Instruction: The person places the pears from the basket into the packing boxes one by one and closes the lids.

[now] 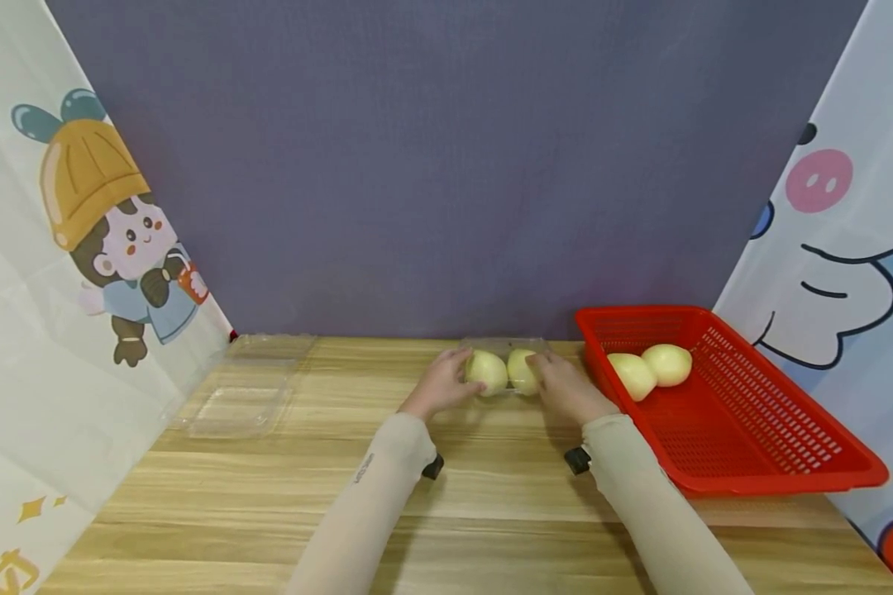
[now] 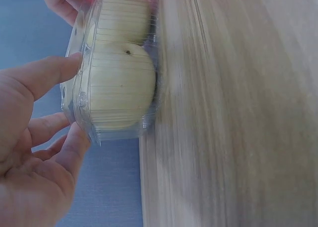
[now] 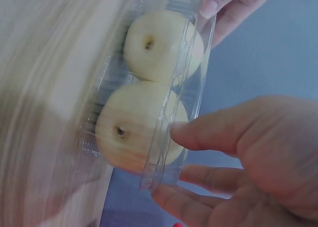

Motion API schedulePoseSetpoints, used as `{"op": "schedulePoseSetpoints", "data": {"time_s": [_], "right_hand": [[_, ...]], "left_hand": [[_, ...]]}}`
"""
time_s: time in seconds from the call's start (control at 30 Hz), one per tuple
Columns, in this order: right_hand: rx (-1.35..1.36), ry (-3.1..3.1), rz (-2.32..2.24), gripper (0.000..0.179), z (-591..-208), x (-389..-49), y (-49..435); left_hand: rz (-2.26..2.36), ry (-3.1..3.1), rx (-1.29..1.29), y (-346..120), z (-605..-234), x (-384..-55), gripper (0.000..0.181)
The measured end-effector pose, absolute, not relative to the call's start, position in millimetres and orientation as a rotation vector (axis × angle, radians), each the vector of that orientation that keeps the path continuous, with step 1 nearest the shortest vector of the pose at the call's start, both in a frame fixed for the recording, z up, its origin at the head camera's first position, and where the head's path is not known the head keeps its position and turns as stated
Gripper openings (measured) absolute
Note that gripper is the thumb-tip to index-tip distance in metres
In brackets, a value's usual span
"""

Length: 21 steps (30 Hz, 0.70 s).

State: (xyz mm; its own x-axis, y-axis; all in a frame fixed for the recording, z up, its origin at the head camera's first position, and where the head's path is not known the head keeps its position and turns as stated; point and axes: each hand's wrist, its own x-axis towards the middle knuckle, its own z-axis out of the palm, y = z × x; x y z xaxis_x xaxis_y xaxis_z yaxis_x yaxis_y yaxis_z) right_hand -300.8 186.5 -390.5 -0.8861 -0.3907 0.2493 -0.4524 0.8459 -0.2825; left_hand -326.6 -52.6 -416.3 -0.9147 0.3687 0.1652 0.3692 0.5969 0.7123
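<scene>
A clear plastic clamshell box [image 1: 504,343] stands on the table near the back wall with two round, pale yellow fruits [image 1: 487,373] inside. In both wrist views its lid lies over the fruits. My left hand [image 1: 444,384] holds the box's left end, thumb on the rim seam and fingertips at its edge. At the opposite end, my right hand [image 1: 568,388] pinches the rim between thumb and fingers. The right wrist view shows the fruits' dimpled ends through the plastic [image 3: 161,137]. Whether the lid is fastened I cannot tell.
To the right is a red slotted basket [image 1: 774,483] holding two more pale yellow fruits [image 1: 667,364]. Another clear clamshell box [image 1: 238,405] lies opened out at the table's left edge. A grey-blue cloth [image 1: 454,165] hangs behind the wooden table [image 1: 491,512].
</scene>
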Motion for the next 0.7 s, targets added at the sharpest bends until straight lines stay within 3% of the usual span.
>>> {"op": "schedulePoseSetpoints", "data": {"time_s": [0.7], "right_hand": [[0.605, -2.882, 0.523, 0.041, -388.8, -318.7, 188.4]], "left_hand": [[-1.044, -2.86, -0.68, -41.5, -412.0, -342.5, 0.069]]}}
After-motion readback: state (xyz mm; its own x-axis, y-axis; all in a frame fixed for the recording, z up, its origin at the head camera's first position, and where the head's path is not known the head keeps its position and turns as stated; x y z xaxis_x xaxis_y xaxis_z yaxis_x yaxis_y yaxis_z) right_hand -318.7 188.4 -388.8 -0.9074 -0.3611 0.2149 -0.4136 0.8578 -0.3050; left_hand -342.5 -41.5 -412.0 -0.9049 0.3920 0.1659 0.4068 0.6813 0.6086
